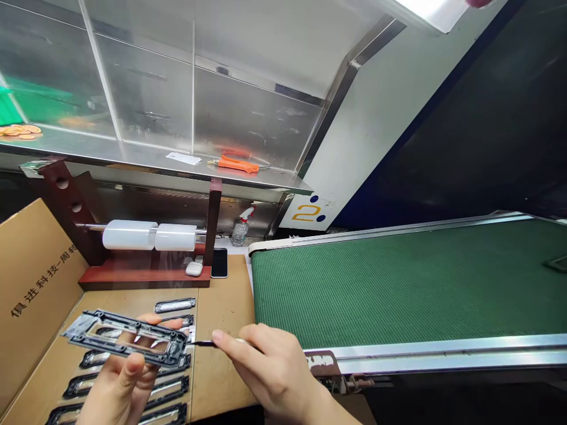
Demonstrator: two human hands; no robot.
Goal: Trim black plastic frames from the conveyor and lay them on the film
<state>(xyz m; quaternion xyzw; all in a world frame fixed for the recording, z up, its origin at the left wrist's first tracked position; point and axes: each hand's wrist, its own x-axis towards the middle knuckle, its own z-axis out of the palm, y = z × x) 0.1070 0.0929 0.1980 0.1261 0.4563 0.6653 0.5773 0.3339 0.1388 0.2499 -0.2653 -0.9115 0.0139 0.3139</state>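
My left hand [119,378] grips a flat black plastic frame [126,333] with several cut-outs, held level above the cardboard work surface. My right hand [270,369] pinches a thin dark-tipped tool [204,343], its point touching the frame's right end. Below the frame, several more black frames [166,389] lie in a column on the cardboard [221,307]. One silver-faced piece [175,305] lies farther back.
A green conveyor belt [398,283] runs to the right with a metal rail [443,354] along its near edge. Behind stand a red wooden holder with two white rolls [148,236], an earbud case [194,269], a phone [219,262], a spray bottle [241,230] and a steel shelf with an orange tool [237,164]. A cardboard flap [35,283] rises at left.
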